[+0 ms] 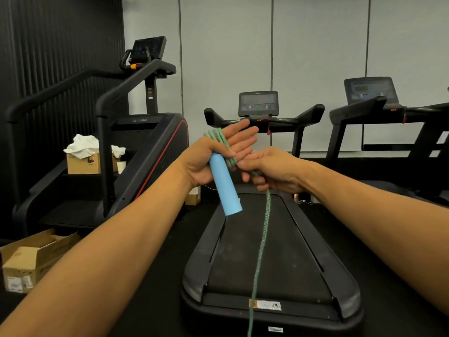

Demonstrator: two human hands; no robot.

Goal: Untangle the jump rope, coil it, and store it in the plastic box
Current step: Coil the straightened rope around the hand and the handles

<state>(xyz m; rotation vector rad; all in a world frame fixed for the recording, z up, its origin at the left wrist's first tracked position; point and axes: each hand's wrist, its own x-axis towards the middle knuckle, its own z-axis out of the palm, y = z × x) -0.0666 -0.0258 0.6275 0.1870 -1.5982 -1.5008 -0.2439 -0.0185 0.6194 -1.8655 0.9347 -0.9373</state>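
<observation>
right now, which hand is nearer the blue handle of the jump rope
Left. The left hand holds the blue handle against its palm. The right hand is just right of the handle, gripping the rope.

Single view: wide-angle camera worn on the head, faced forward and somewhat down. The left hand (201,156) and right hand (274,169) sat near the lens at frame centre, reaching in from both lower corners. The treadmill (267,251) ran ahead through lower centre; the wall (315,45) filled the top, well beyond it.
</observation>
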